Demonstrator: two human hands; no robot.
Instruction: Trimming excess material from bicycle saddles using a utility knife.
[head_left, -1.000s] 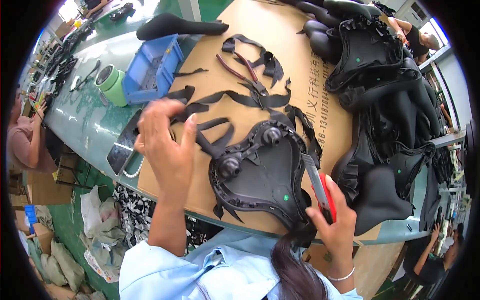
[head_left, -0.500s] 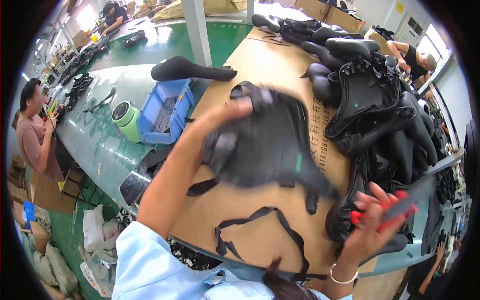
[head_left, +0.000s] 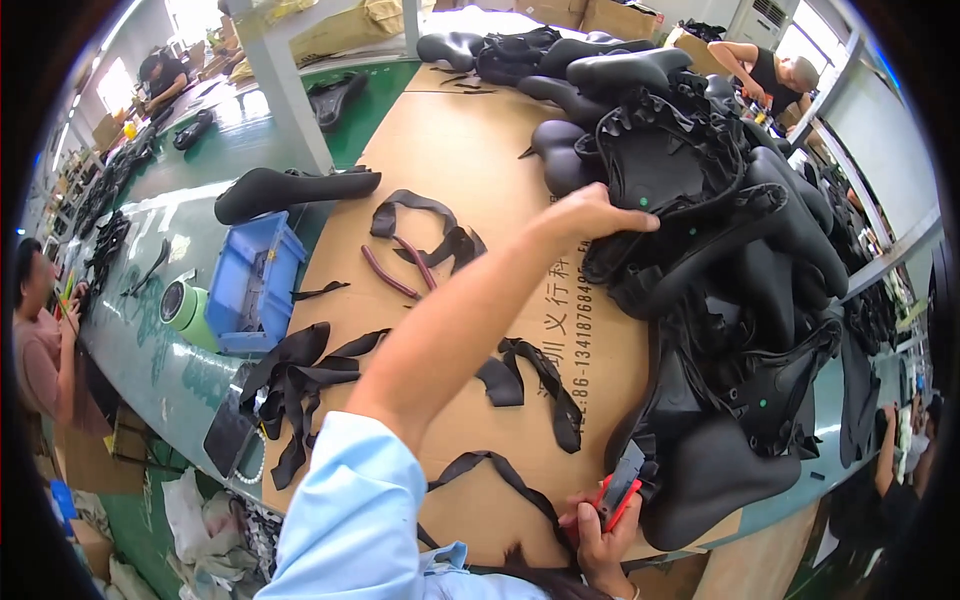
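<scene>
My left hand (head_left: 598, 215) reaches across to the right and grips the edge of a black bicycle saddle (head_left: 665, 165), which lies underside up in a heap. Its thumb lies on the saddle; the other fingers are partly hidden. Close to the front edge, my right hand (head_left: 606, 535) is closed round a red-handled utility knife (head_left: 618, 492), its wide grey blade pointing up. Beside the blade, a smooth black saddle (head_left: 715, 480) lies at the near end of the heap. Black strips of trimmed material (head_left: 500, 470) lie on the cardboard (head_left: 480, 130) between my arms.
Dark red-handled pliers (head_left: 400, 270) lie on the cardboard. To the left stand a blue bin (head_left: 250, 290), a green cup (head_left: 187, 308) and a single saddle (head_left: 290, 190). A metal post (head_left: 285, 90) rises behind. Other people work around the tables.
The black saddle piece my left hand held over the cardboard is gone from there. That hand has moved right to the heap. My right hand with the knife is lower and nearer.
</scene>
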